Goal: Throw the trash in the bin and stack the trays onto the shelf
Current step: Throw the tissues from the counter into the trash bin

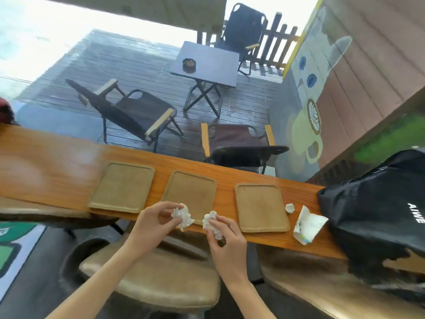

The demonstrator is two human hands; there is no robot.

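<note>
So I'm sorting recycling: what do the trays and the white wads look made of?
Trays: probably matte wood or pressed fibre; dull tan, raised rims, no shine. The wads in both hands look like crumpled tissue or paper: white, creased.

i have just one view to work from, the head camera, worn high and tipped forward and down over the wooden counter (57,162), which runs across the middle of the picture on a slant (the lens is wide, so edges bend). it sits close in: both forearms reach up from the bottom edge, and the left hand (154,221) and right hand (226,240) fall near the centre. past the counter i look through to a deck with a folding table (207,63), well off. no second view shares any of this.
</note>
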